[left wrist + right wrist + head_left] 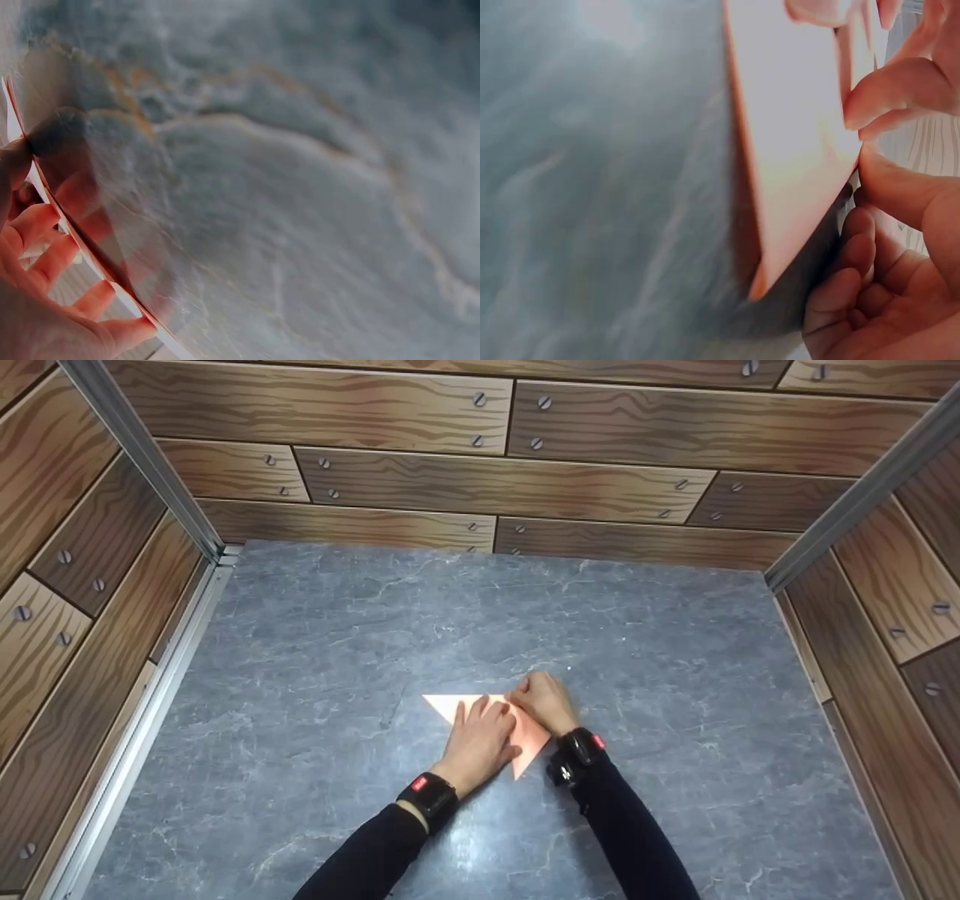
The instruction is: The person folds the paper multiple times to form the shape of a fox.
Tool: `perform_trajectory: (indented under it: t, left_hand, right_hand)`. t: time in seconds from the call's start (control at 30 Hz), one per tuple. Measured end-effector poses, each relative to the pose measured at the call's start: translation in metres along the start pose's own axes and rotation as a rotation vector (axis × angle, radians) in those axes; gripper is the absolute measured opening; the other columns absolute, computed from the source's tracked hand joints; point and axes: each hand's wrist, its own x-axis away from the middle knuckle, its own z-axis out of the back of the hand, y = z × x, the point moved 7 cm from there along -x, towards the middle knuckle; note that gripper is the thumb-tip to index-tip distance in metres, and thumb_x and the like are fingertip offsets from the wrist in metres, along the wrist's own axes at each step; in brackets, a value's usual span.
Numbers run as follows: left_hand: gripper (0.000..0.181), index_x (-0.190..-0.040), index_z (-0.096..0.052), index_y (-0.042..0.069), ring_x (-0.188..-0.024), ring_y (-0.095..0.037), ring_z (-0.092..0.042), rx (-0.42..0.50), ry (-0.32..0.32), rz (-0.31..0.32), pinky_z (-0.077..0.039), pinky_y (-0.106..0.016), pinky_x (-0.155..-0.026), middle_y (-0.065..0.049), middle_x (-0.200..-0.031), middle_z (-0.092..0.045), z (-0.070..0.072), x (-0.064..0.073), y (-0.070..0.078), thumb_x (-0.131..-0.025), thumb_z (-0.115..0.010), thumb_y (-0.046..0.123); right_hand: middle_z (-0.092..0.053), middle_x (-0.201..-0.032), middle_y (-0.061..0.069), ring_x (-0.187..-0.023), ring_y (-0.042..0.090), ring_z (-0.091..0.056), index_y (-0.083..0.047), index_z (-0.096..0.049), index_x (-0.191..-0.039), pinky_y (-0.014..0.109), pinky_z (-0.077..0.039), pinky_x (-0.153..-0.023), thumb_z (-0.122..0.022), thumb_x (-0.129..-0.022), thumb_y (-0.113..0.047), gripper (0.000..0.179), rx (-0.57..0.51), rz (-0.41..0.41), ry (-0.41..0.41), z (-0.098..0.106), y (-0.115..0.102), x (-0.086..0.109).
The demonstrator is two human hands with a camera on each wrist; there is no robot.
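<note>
A folded sheet of salmon-orange paper (531,733) lies on the grey marbled surface, its pointed corners showing at the left and bottom. My left hand (480,739) rests flat on it with fingers spread, pressing it down. In the left wrist view, the fingertips of the left hand (60,277) touch the paper's edge. At the paper's upper right edge, my right hand (544,701) pinches the paper between thumb and curled fingers. The right wrist view shows the thumb of the right hand (900,184) at the edge of the paper (795,165), close beside the left fingers.
Wood-patterned panels stand at the back (405,472), left (82,577) and right (892,607). Metal rails (146,457) run along the corners. The grey marbled surface (315,637) extends all around the paper. Both wrists wear black bands (429,797).
</note>
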Motion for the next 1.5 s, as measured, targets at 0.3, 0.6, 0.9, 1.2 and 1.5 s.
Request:
perform_trajectory:
  t: [0.3,0.6,0.9,1.2,1.5]
  left_hand:
    - [0.037,-0.111,-0.067,0.018,-0.139,-0.036,-0.048,0.011,0.003,0.012,-0.037,-0.067,-0.112,-0.002,-0.141,-0.059,0.000,-0.002,-0.001,-0.090,-0.075,0.049]
    - [0.039,-0.111,-0.066,0.018,-0.138,-0.034,-0.048,-0.002,0.009,0.008,-0.038,-0.066,-0.111,-0.002,-0.139,-0.059,0.002,0.000,-0.001,-0.089,-0.075,0.049]
    - [0.038,-0.111,-0.065,0.018,-0.138,-0.035,-0.048,0.011,-0.004,0.014,-0.037,-0.067,-0.111,-0.002,-0.140,-0.058,0.000,0.001,-0.002,-0.089,-0.075,0.048]
    - [0.041,-0.116,-0.066,0.018,-0.140,-0.035,-0.046,0.024,-0.041,0.028,-0.034,-0.066,-0.114,-0.003,-0.144,-0.057,-0.002,0.000,0.000,-0.091,-0.074,0.049]
    - [0.042,-0.120,-0.065,0.017,-0.141,-0.036,-0.044,0.038,-0.047,0.028,-0.032,-0.068,-0.115,-0.004,-0.146,-0.056,-0.001,0.000,-0.001,-0.092,-0.072,0.048]
  right_hand:
    - [-0.066,-0.075,0.000,-0.070,0.019,-0.060,-0.012,-0.066,-0.073,0.030,-0.049,-0.067,-0.080,-0.086,-0.022,0.021,-0.041,-0.029,-0.020,0.001,0.000,-0.003]
    - [-0.062,-0.068,-0.001,-0.066,0.018,-0.056,-0.011,-0.065,-0.069,0.029,-0.045,-0.062,-0.080,-0.085,-0.019,0.024,-0.009,0.028,-0.022,0.009,0.017,0.012]
    - [-0.054,-0.064,-0.004,-0.058,0.013,-0.047,-0.011,-0.062,-0.066,0.025,-0.036,-0.054,-0.081,-0.086,-0.021,0.029,0.001,0.026,-0.084,0.018,0.044,0.034]
    - [-0.056,-0.068,-0.003,-0.060,0.014,-0.050,-0.011,-0.063,-0.069,0.027,-0.039,-0.056,-0.082,-0.088,-0.030,0.033,0.056,-0.002,-0.122,0.026,0.065,0.051]
    - [-0.062,-0.074,-0.002,-0.066,0.014,-0.053,-0.010,-0.068,-0.081,0.027,-0.042,-0.061,-0.079,-0.088,-0.021,0.018,-0.013,0.011,-0.133,0.026,0.059,0.050]
